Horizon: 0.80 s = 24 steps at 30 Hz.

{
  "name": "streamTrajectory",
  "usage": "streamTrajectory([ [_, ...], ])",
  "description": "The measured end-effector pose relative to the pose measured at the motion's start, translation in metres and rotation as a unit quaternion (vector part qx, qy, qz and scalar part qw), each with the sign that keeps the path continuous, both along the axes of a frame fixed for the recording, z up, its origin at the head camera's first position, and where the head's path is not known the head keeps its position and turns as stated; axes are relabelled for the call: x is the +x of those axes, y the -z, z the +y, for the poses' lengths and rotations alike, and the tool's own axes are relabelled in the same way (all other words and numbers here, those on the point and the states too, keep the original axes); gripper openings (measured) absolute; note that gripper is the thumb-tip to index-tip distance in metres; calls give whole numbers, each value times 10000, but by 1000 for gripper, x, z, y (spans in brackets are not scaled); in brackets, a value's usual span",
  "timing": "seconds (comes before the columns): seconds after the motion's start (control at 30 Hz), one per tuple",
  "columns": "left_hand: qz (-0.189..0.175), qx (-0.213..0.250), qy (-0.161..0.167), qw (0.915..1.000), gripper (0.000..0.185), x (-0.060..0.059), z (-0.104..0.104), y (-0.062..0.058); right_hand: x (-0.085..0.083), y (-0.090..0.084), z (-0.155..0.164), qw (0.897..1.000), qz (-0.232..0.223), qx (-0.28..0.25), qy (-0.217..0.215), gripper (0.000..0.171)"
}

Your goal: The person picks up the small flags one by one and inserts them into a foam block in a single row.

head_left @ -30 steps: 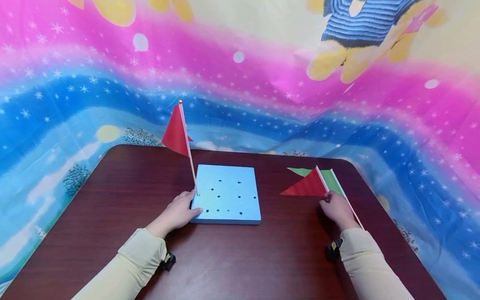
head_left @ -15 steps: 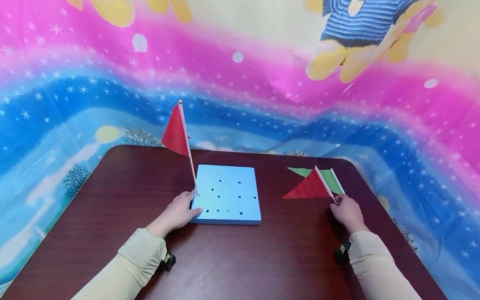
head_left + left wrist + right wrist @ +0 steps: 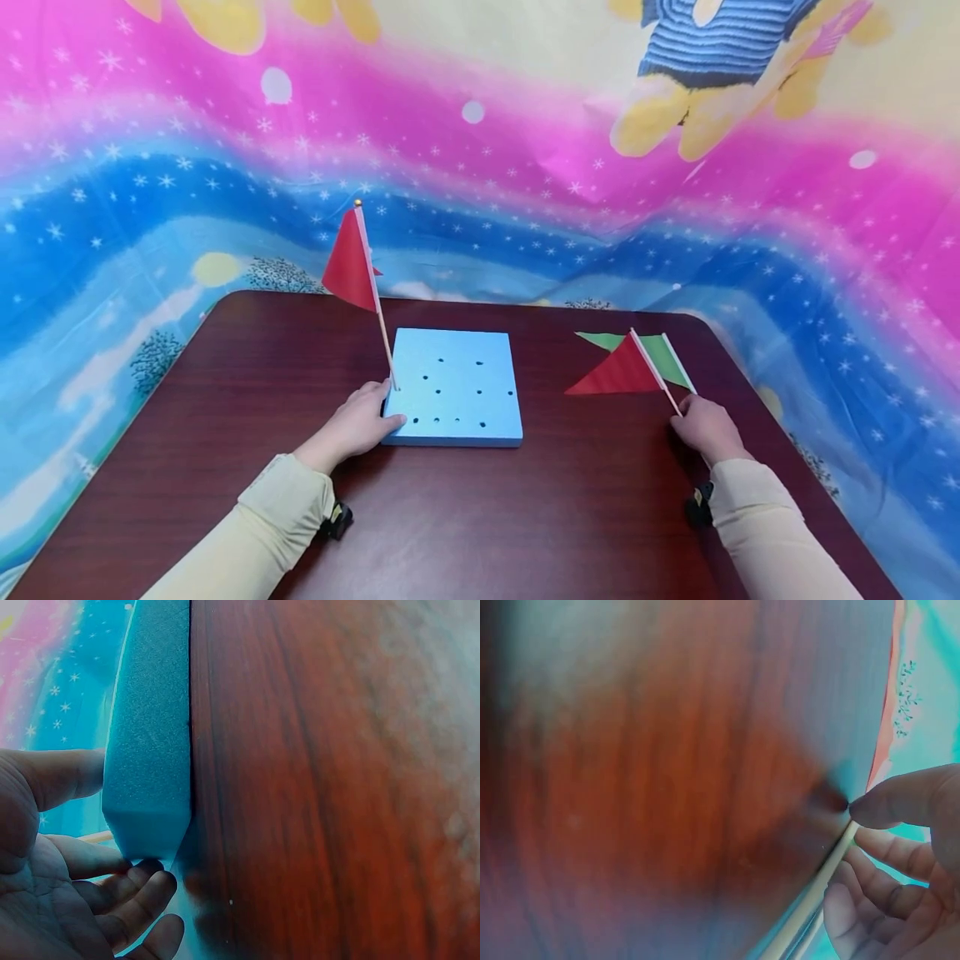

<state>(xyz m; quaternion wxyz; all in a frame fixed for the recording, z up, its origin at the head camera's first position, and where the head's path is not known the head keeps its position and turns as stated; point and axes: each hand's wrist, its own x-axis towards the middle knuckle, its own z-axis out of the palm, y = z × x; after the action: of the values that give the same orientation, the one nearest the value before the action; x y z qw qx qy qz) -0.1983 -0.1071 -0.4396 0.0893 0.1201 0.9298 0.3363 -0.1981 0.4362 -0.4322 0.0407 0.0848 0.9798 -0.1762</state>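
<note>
My left hand (image 3: 362, 423) holds the left edge of a light-blue foam block (image 3: 468, 408) with several holes. In the left wrist view its thumb lies on the top face and the fingers (image 3: 154, 896) curl at the side. A red pennant flag (image 3: 352, 265) with a gold knob stands in a hole by that hand, its pole leaning left. On the right, my right hand (image 3: 708, 427) pinches the pole of another red flag (image 3: 622, 369). A green flag (image 3: 667, 358) lies partly behind it. In the right wrist view, pale poles (image 3: 802, 919) run beneath the fingers.
The dark red-brown wooden table (image 3: 480, 517) has rounded far corners. A patterned pink and blue cloth (image 3: 480, 183) hangs behind it and along both sides. Each wrist carries a small black device (image 3: 339, 520).
My right hand has moved toward me and to the right, farther down the red flag's pole. That flag has shifted only slightly. The left hand, block and standing flag keep their places.
</note>
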Motion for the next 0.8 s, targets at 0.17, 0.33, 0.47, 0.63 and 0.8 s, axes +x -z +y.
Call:
streamTrajectory([
  [0.17, 14, -11, -32, 10000, 73, -1, -1, -1, 0, -2, 2, 10000, 65, -12, -58, 10],
  [0.33, 21, 13, -34, 10000, 72, -1, 0, -2, 2, -5, 2, 9997, 69, 180, -133, 23],
  [0.47, -17, 37, -49, 10000, 72, -2, 0, -2, 3, -8, 2, 9989, -70, 355, -304, 29],
  [0.63, -38, 58, -56, 10000, 72, -1, -1, -3, 0, -12, 0, 9974, -231, 528, -421, 29],
  [0.8, 0, 100, -39, 9999, 72, -1, -1, -3, -1, -15, 0, 9966, -284, 657, -417, 27],
])
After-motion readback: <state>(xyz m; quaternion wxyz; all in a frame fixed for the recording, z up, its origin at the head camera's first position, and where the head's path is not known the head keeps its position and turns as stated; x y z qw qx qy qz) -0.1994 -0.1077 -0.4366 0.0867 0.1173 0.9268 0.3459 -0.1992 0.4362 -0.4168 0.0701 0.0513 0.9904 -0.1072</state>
